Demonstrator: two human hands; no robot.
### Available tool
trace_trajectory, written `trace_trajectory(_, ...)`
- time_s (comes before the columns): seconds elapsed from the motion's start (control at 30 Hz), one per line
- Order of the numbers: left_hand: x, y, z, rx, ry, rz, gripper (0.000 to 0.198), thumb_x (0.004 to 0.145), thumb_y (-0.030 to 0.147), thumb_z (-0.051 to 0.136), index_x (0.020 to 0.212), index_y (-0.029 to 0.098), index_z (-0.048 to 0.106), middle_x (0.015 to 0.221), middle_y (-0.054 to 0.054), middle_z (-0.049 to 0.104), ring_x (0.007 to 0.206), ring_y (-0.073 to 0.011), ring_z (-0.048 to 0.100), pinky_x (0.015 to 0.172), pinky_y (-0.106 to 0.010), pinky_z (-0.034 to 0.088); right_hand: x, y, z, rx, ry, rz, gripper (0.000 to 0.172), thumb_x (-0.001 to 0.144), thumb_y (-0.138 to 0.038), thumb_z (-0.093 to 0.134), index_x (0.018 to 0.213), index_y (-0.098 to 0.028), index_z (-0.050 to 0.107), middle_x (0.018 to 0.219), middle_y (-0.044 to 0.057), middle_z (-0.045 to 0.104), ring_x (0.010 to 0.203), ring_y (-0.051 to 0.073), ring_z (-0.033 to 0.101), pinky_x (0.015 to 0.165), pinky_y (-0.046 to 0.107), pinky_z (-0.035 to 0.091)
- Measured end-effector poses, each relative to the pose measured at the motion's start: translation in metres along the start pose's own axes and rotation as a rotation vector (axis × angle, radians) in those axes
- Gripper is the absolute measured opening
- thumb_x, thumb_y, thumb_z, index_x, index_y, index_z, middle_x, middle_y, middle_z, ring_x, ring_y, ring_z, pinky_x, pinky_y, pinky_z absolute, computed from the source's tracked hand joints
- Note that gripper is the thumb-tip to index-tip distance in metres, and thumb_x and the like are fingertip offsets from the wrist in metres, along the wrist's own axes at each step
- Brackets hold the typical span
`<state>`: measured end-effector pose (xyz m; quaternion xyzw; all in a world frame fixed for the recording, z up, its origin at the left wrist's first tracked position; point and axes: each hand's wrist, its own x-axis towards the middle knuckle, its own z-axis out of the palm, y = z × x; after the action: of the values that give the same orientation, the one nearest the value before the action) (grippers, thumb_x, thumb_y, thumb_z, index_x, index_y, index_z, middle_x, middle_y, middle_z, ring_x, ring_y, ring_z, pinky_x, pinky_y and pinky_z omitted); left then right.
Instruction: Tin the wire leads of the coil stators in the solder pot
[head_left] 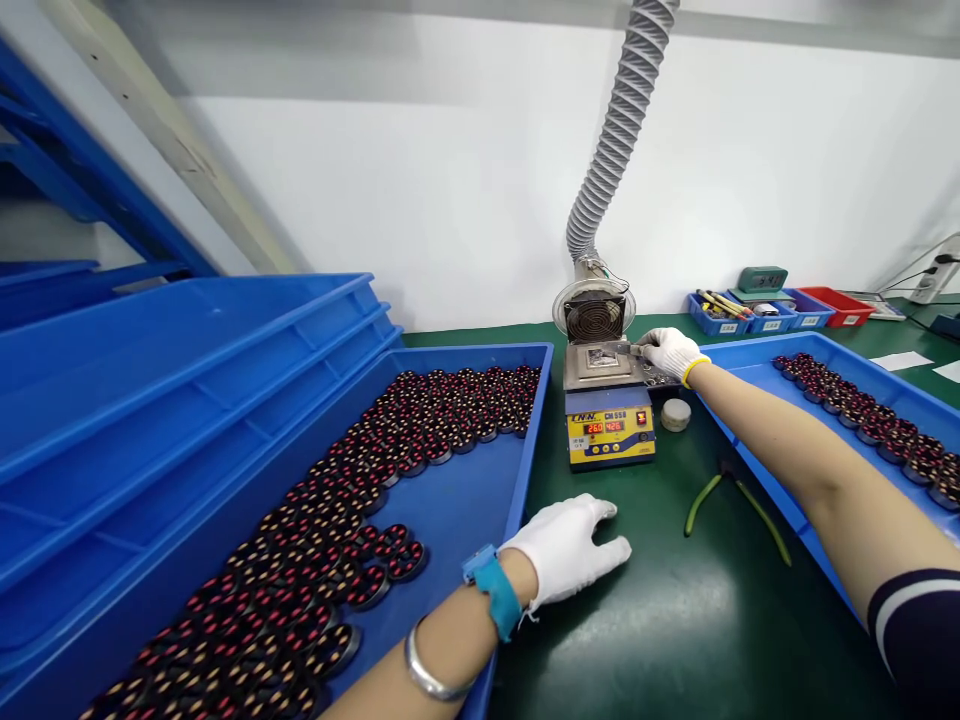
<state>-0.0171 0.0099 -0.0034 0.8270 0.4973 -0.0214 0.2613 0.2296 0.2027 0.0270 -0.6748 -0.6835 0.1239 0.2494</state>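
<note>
My left hand [568, 548], in a white glove, hovers or rests just above the green tabletop beside the left tray, thumb and fingers apart with nothing in them. My right hand [670, 354], also gloved, is at the solder pot [609, 405], its fingers pinched on a thin flat metal scraper [621, 348]. The scraper reaches over the shiny solder opening [600, 358] in the pot's metal top. Red digits glow on the pot's yellow front panel. A small round tin [676, 414] stands right of the pot.
A blue tray [536, 440] at left holds many black ring-shaped parts [330, 520]; stacked blue trays [187, 390] rise behind it. Another blue tray [757, 370] with similar parts is at right. Green-handled pliers [705, 503] lie between. A grey exhaust hose [619, 130] hangs above the fan [595, 318].
</note>
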Motion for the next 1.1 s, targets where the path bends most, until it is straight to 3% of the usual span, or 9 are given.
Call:
trace_trajectory(0.27,-0.001,0.001,0.0,0.01,-0.003,-0.004,0.067,0.079,0.063,0.046,0.129,0.021,0.059,0.127,-0.009,0.063,0.112,-0.0308,0.061,0.092,-0.038,0.05,0.002,0.0,-0.005,-0.04,-0.042,-0.067,0.026,0.078,-0.04,0.058,0.097,-0.029,0.072,0.09,-0.002,0.072,0.083,0.016,0.063,0.075,0.025,0.046)
trace_trajectory(0.5,-0.002,0.002,-0.001,0.006,-0.006,-0.004,0.066,0.079,0.062,0.046,0.129,0.02,0.059,0.127,-0.009,0.062,0.111,-0.0305,0.061,0.091,-0.037,0.05,0.017,-0.007,0.007,-0.049,0.012,-0.06,0.031,0.08,-0.039,0.054,0.104,-0.027,0.07,0.106,0.001,0.07,0.093,0.017,0.063,0.081,0.027,0.047)
trace_trajectory(0.73,-0.002,0.001,0.0,0.001,-0.011,-0.001,0.066,0.079,0.062,0.047,0.13,0.021,0.058,0.127,-0.009,0.062,0.111,-0.0313,0.061,0.092,-0.039,0.05,0.012,0.001,-0.001,-0.074,-0.039,-0.099,0.026,0.078,-0.036,0.057,0.098,-0.03,0.072,0.093,-0.003,0.072,0.085,0.016,0.063,0.078,0.026,0.047)
trace_trajectory(0.93,-0.002,0.001,0.0,-0.019,-0.018,-0.01,0.067,0.079,0.062,0.047,0.13,0.021,0.058,0.127,-0.009,0.063,0.111,-0.0314,0.061,0.091,-0.038,0.05,0.02,-0.006,0.006,-0.061,0.001,-0.086,0.029,0.08,-0.039,0.055,0.103,-0.029,0.07,0.102,-0.002,0.071,0.091,0.016,0.063,0.08,0.026,0.047)
trace_trajectory(1.1,-0.002,0.001,0.001,-0.027,-0.009,-0.004,0.067,0.078,0.061,0.047,0.13,0.02,0.059,0.126,-0.01,0.063,0.109,-0.0316,0.062,0.091,-0.038,0.05,0.021,-0.007,0.008,-0.081,-0.03,-0.11,0.029,0.079,-0.041,0.057,0.102,-0.03,0.071,0.097,-0.002,0.072,0.089,0.017,0.064,0.08,0.026,0.047)
